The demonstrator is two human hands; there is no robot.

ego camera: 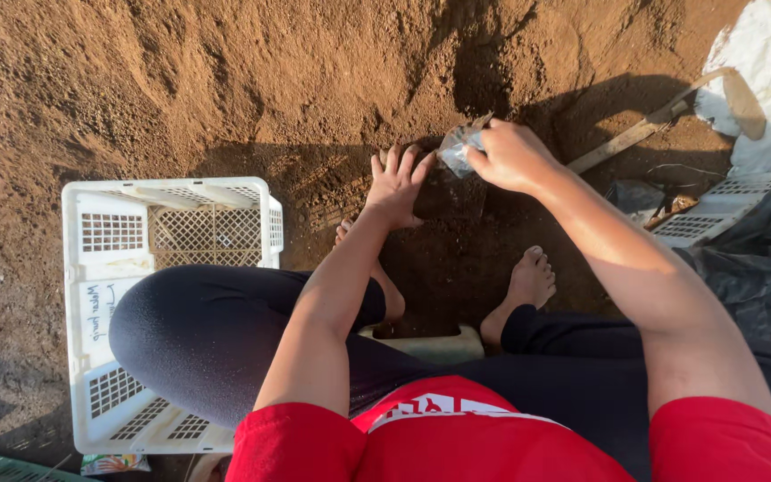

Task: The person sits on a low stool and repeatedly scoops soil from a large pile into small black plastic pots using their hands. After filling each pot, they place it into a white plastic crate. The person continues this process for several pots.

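Spreading across the far half of the scene, a mound of brown soil (pixel 225 80) fills the ground. At the near left a white plastic crate (pixel 100 268) lies on it, partly under the person's knee. Farther right, the left hand (pixel 396 186) rests flat on the soil, fingers splayed, its grip open. Just right of it, the right hand (pixel 512 156) pinches a small clear plastic bag (pixel 459 147), its grip closed on the bag, just above the soil.
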